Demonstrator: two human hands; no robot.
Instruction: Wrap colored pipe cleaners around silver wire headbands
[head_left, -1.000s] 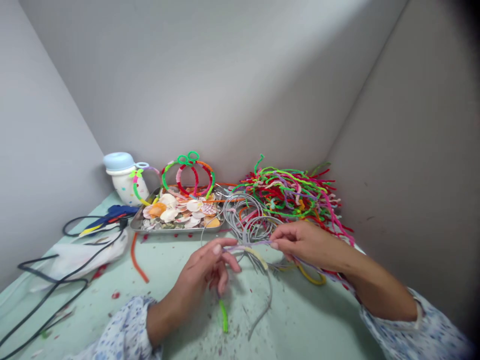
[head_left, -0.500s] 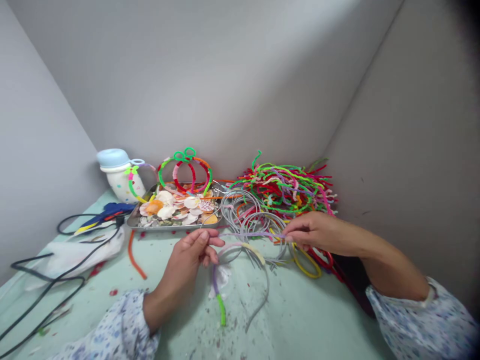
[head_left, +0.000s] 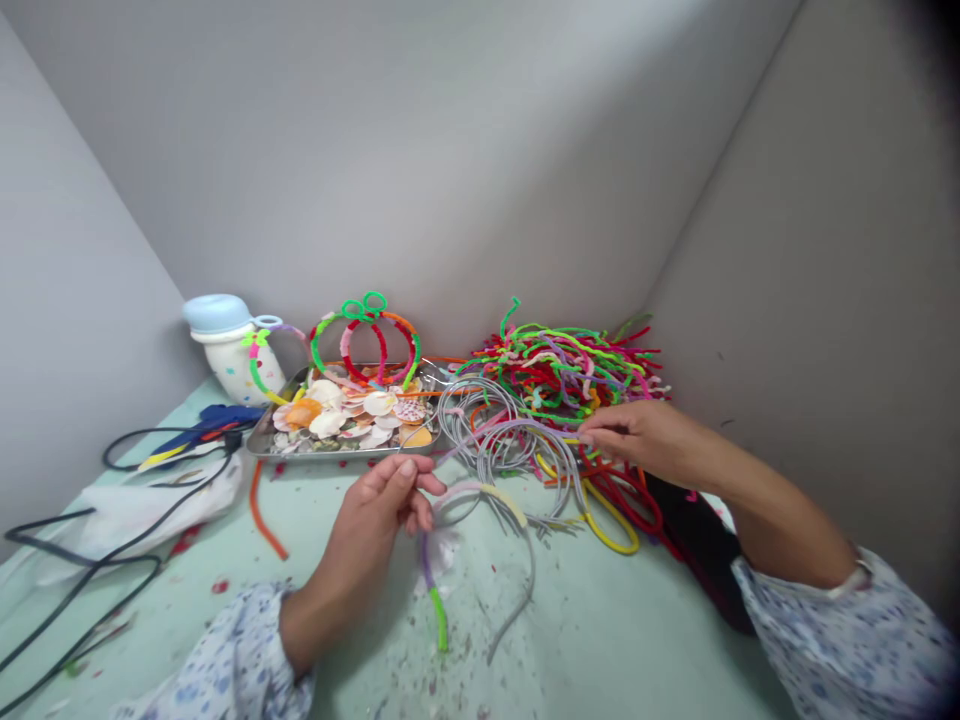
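My left hand (head_left: 386, 510) is closed in a pinch on a curved grey wire headband (head_left: 530, 570). Green, purple, pale pink and pale yellow pipe cleaner covers part of the band; the other end is bare wire. A lilac pipe cleaner (head_left: 517, 424) runs from my left fingertips up to the right in a shallow arc. Its far end is pinched between the thumb and fingers of my right hand (head_left: 637, 438). Behind it lie coils of grey wire (head_left: 480, 405), partly overlapped by the strand. How the strand joins the band is hidden by my left fingers.
A metal tray (head_left: 337, 456) of shells (head_left: 328, 423) stands at the back, with finished wrapped hoops (head_left: 414, 340) on it. A heap of pipe cleaners (head_left: 570, 360) lies right of it. A white bottle (head_left: 236, 360), black cable (head_left: 135, 550) and plastic bag (head_left: 142, 510) are at left.
My right hand has moved up and slightly right with the lilac strand, which now slopes upward and bows instead of lying level. My left hand keeps its pinch on the headband.
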